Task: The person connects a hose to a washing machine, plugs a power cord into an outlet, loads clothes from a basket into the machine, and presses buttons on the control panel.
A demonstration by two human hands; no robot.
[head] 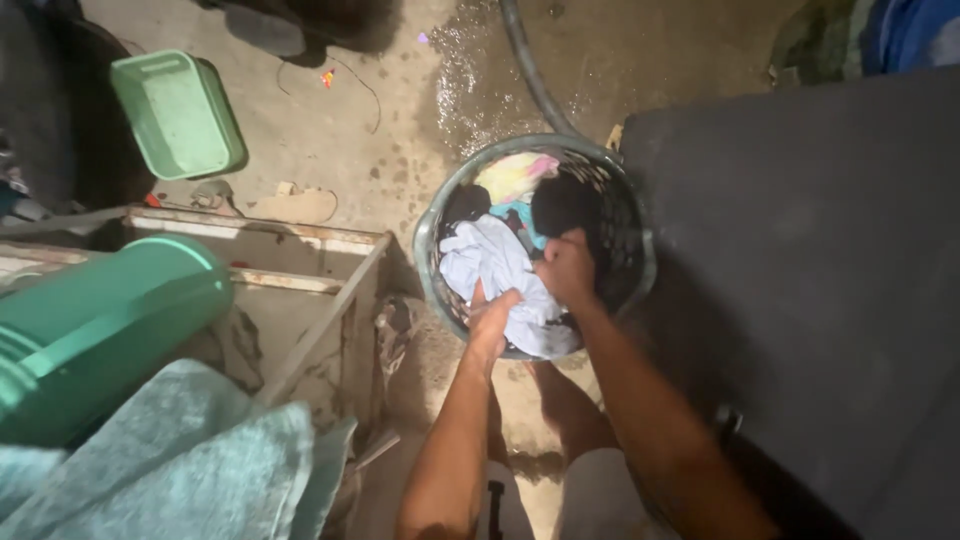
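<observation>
It was a home washing area: wet concrete floor [400,130], laundry basket [432,262], hose [530,70], green tub [180,115].

Single view only, head-mounted, looking steeply down past the person's own forearms to the wet concrete floor [400,140]. Lens sits close above a round laundry basket [432,262], which falls just right of frame centre, both arms entering from the bottom edge. Left side takes in a green cylinder [100,325] very near the lens; right side a dark flat surface [820,280]. No second view.
</observation>
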